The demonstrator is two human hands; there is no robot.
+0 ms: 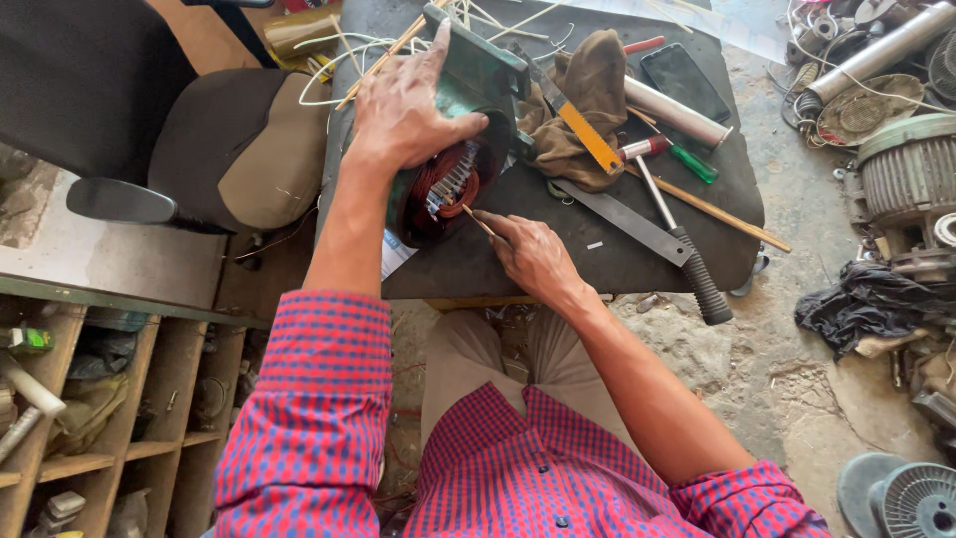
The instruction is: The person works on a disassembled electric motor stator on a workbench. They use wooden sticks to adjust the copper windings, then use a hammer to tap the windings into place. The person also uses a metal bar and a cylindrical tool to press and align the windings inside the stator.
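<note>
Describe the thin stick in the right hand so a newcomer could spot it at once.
On the dark worktable, find the green motor housing under the left hand. The stick runs from the right hand to the copper windings at the housing's open end. It is far shorter and thinner than the long wooden rod further right.
</note>
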